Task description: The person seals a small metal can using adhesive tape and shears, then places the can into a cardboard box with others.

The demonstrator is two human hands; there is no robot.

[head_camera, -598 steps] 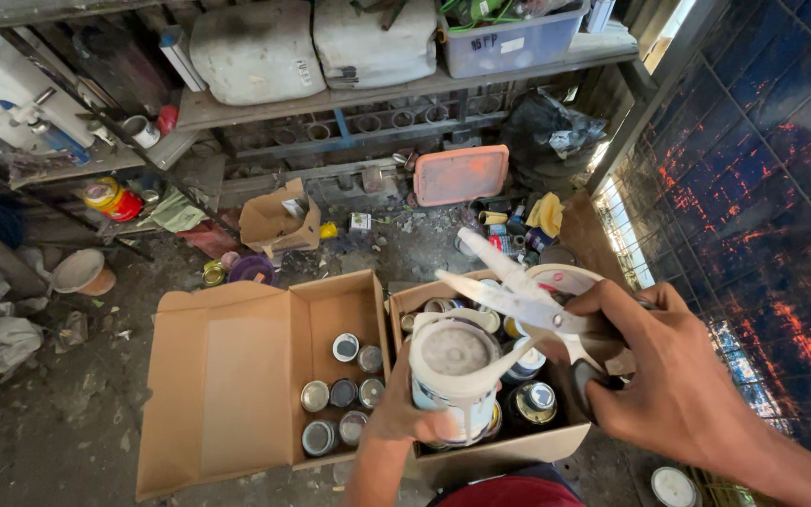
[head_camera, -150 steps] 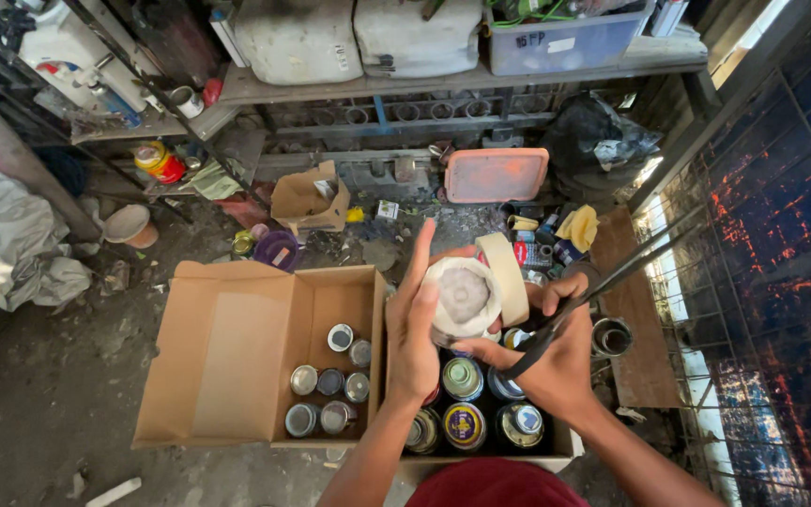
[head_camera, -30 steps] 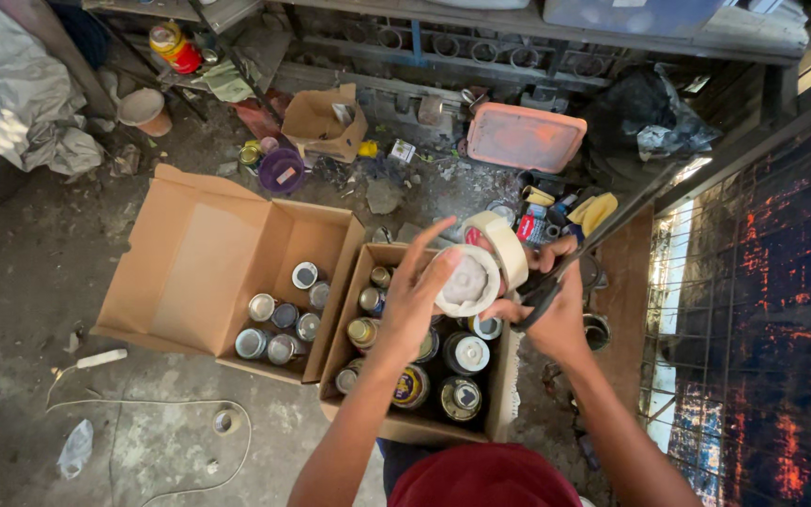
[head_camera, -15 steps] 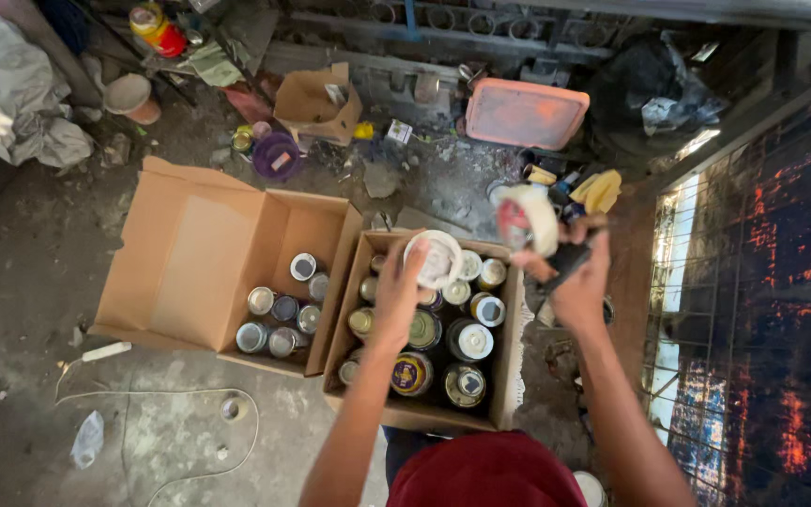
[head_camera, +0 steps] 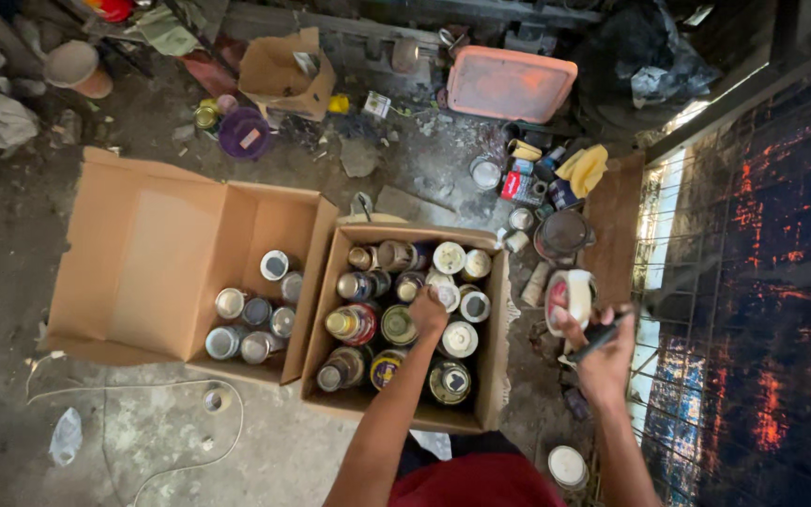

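The person's left hand (head_camera: pixel 427 311) reaches down into the box (head_camera: pixel 495 310) full of cans. Its fingers are closed around the top of one can (head_camera: pixel 441 293) in the middle of the box, packed tight among the others. The right hand (head_camera: pixel 601 349) is up beside the box, well apart from the left. It is clamped on a white lid (head_camera: pixel 567 300) with red inside, and a thin dark tool (head_camera: pixel 603 334) is pinched in the same hand.

The can has others touching it on all sides. If the hand pulls it up crooked, it could bump them and tip one over. The right hand holds two things at once, so the lid or the tool could slip and drop onto the messy floor. The red on the lid looks like paint and might drip. A second box (head_camera: pixel 166 258) sits just left, with fewer cans in it.
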